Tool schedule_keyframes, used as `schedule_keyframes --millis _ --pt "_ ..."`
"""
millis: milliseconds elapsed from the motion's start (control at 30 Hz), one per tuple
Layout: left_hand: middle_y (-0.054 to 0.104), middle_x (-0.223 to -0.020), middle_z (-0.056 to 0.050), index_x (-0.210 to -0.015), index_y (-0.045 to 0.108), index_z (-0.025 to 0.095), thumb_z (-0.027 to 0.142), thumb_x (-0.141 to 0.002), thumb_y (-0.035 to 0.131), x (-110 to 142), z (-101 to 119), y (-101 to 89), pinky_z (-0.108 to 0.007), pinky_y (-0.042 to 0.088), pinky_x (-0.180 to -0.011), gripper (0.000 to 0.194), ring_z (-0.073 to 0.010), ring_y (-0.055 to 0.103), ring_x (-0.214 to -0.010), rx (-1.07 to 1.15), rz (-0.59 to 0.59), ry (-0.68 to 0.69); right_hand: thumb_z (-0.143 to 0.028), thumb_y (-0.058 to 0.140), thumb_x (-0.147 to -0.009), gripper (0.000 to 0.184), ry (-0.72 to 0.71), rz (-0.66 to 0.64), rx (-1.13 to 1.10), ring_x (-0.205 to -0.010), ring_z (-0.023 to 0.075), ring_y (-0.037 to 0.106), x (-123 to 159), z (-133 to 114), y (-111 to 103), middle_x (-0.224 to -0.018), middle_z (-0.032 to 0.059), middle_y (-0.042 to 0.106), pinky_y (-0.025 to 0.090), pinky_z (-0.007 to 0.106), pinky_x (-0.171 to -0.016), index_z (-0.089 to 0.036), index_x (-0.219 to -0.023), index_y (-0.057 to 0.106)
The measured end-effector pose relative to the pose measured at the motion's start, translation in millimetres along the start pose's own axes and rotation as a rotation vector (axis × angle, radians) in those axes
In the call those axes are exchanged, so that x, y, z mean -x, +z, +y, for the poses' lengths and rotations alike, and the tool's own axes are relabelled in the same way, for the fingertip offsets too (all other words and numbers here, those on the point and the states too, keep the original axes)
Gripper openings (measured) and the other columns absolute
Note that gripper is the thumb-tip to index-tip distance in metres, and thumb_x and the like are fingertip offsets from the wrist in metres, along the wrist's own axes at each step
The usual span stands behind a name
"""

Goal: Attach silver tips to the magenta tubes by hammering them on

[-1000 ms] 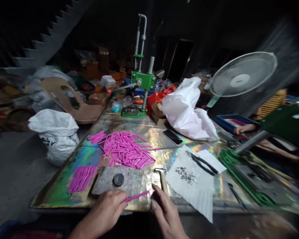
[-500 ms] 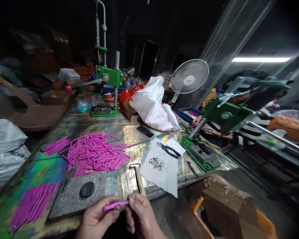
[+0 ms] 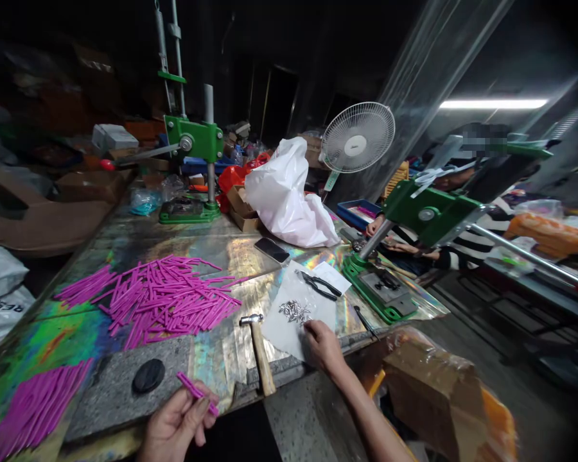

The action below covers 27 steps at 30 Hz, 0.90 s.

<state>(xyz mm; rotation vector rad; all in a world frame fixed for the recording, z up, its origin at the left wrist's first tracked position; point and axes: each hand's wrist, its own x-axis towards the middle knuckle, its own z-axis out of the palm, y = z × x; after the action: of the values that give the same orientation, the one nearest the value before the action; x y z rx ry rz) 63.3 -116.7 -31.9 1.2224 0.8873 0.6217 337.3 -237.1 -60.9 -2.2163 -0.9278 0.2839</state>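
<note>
We see the left hand (image 3: 179,418) pinching a pink strip (image 3: 188,384); the right hand (image 3: 324,346), whose grip we cannot tell, could scatter the metal pieces (image 3: 293,311) by brushing them.

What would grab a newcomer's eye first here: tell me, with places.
The heap of pink sticks would likely come first, vivid on the table, left of the hammer. Next, the white bag bulks at the table's far side, the fan up and to its right. Then the hands: the left hand holds one pink stick; the right hand is beside the metal bits.
</note>
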Motion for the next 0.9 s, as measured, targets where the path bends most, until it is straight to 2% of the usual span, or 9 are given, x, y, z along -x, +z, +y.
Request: schedule_keyframes --millis 167,267,333,433,600,900 --pt "0.064 -0.052 -0.003 -0.06 0.063 0.015 0.055 -0.048 0.07 1 -4 4.1 -0.019 0.04 -0.031 0.042 -0.0129 0.053 -0.04 0.023 0.002 -0.05 -0.011 0.043 -0.077 0.017 -0.095 -0.106 0.31 -0.076 0.0171 0.052 -20 19 -1 -0.074 0.0043 0.057 0.037 0.028 -0.07 -0.016 -0.075 0.06" --pt "0.063 -0.052 -0.003 -0.061 0.062 0.015 0.055 -0.046 0.07 1 -6 2.7 -0.018 0.039 -0.029 0.043 -0.0128 0.053 -0.039 0.033 0.027 -0.072 -0.02 0.047 -0.083 0.012 -0.126 -0.153 0.441 -0.08 0.016 0.055 -23 21 2 -0.082 0.0026 0.059 0.042 0.033 -0.072 -0.015 -0.083 0.058" --pt "0.064 -0.054 -0.003 -0.063 0.062 0.015 0.055 -0.046 0.071 0 -6 2.3 -0.019 0.039 -0.029 0.044 -0.0136 0.054 -0.04 0.038 0.025 -0.081 -0.027 0.049 -0.084 0.016 -0.137 -0.176 0.508 -0.082 0.0159 0.056 -25 23 3 -0.091 0.0026 0.059 0.044 0.036 -0.073 -0.014 -0.09 0.057" --pt "0.063 -0.055 -0.002 -0.063 0.061 0.015 0.055 -0.046 0.07 0 -5 3.3 -0.019 0.04 -0.029 0.044 -0.0145 0.056 -0.042 0.038 0.009 -0.087 -0.029 0.05 -0.084 0.022 -0.142 -0.194 0.582 -0.085 0.0168 0.057 -26 25 5 -0.099 0.0046 0.058 0.047 0.038 -0.074 -0.015 -0.099 0.055" --pt "0.063 -0.054 -0.002 -0.065 0.061 0.015 0.055 -0.048 0.069 2 -4 4.7 -0.02 0.041 -0.031 0.044 -0.0152 0.057 -0.044 0.03 0.01 -0.083 -0.028 0.05 -0.084 0.024 -0.14 -0.191 0.633 -0.087 0.0173 0.057 -26 27 5 -0.103 0.0053 0.058 0.047 0.038 -0.074 -0.015 -0.103 0.054" --pt "0.061 -0.05 -0.001 -0.059 0.059 0.015 0.055 -0.045 0.069 7 1 5.0 -0.02 0.041 -0.029 0.044 -0.0144 0.055 -0.041 0.053 0.021 -0.08 -0.028 0.05 -0.084 0.024 -0.162 -0.227 0.56 -0.087 0.0172 0.057 -28 32 2 -0.103 0.0053 0.057 0.047 0.038 -0.074 -0.015 -0.103 0.054"
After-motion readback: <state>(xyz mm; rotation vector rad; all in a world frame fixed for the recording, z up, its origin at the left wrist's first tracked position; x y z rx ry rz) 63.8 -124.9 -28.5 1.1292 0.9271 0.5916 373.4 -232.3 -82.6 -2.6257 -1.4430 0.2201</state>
